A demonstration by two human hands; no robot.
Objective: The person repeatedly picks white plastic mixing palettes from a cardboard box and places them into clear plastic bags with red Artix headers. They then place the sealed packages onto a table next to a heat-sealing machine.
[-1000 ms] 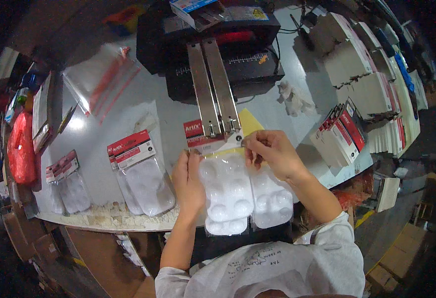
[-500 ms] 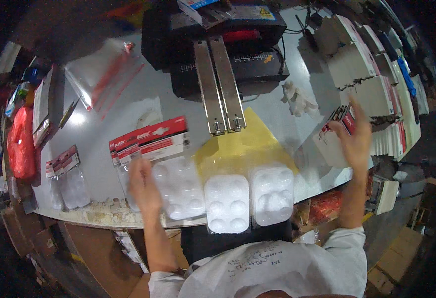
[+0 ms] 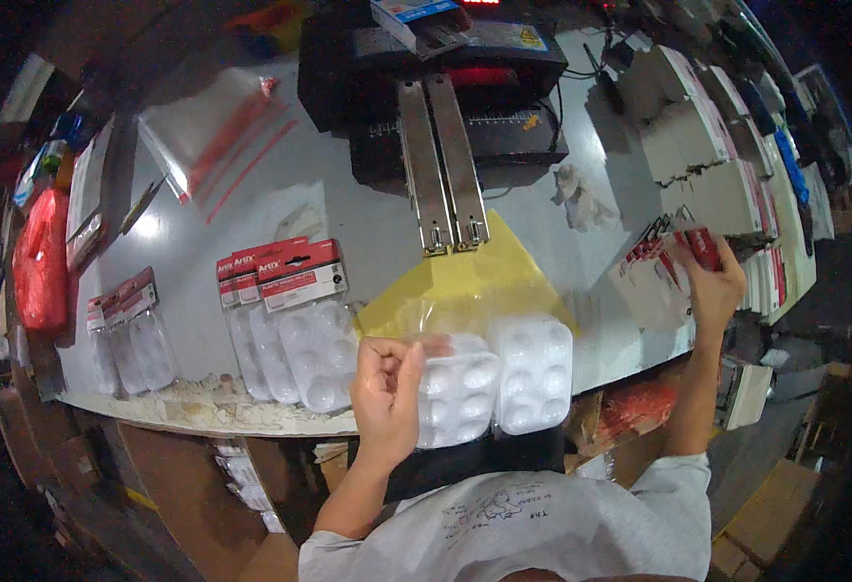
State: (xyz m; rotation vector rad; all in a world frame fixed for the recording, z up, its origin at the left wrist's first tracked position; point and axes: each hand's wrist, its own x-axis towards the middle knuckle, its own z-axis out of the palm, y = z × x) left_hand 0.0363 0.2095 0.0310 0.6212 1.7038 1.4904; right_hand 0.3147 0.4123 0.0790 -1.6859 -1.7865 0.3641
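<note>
My left hand (image 3: 385, 393) is closed at the left edge of a white paint palette (image 3: 460, 398) in a clear bag, pinching the bag near its top. Beside it lies a second bagged white palette (image 3: 534, 373), both at the table's near edge on a yellow sheet (image 3: 498, 257). Over on the right, my right hand (image 3: 714, 291) is closed on a red-and-white header card (image 3: 703, 248), just above a fanned pile of such cards (image 3: 647, 276). Left of my left hand, several bagged palettes with red header cards (image 3: 314, 354) lie overlapping.
A black machine (image 3: 348, 87) with two metal bars (image 3: 435, 160) stands at the back centre. Clear bags (image 3: 203, 126) lie back left. More carded palettes (image 3: 135, 354) and a red bag (image 3: 43, 257) are farther left. Stacks of cards (image 3: 702, 136) line the right side.
My left hand has let go of a carded palette, which rests with the others on the left, and moved right to the bagged palette. My right hand now holds a header card.
</note>
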